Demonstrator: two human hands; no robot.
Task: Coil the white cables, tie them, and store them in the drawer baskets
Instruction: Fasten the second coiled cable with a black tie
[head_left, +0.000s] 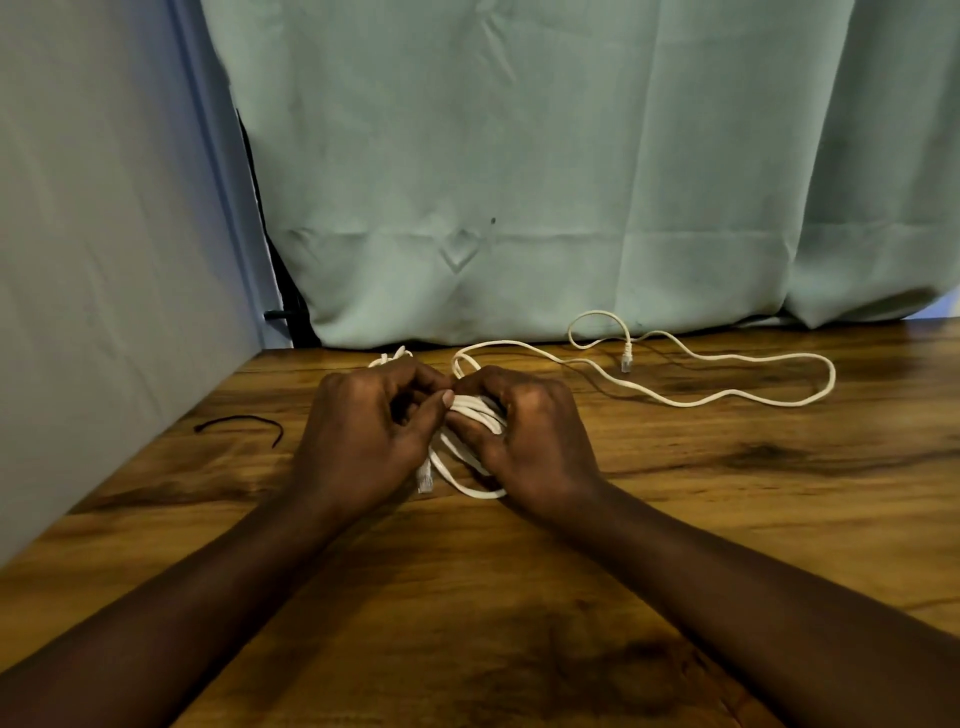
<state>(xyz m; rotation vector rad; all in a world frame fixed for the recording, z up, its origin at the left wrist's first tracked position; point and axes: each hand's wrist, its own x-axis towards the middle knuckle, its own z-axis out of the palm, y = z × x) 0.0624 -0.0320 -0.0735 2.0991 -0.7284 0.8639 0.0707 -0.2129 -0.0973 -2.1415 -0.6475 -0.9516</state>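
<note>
A white cable coil (470, 415) is bunched between both hands over the middle of the wooden table (519, 597). My left hand (363, 431) pinches the coil from the left with thumb and fingers. My right hand (524, 431) wraps around its right side, fingers through the loops. A clear plug (425, 480) hangs from the coil below my left hand. The cable's loose tail (727, 395) snakes across the table to the right and ends in another plug (626, 359). More white cable (390, 357) peeks out behind my left hand.
A short black tie (244, 423) lies on the table to the left of my hands. A grey wall panel (104, 260) borders the table's left edge. A pale green curtain (519, 182) hangs along the back edge.
</note>
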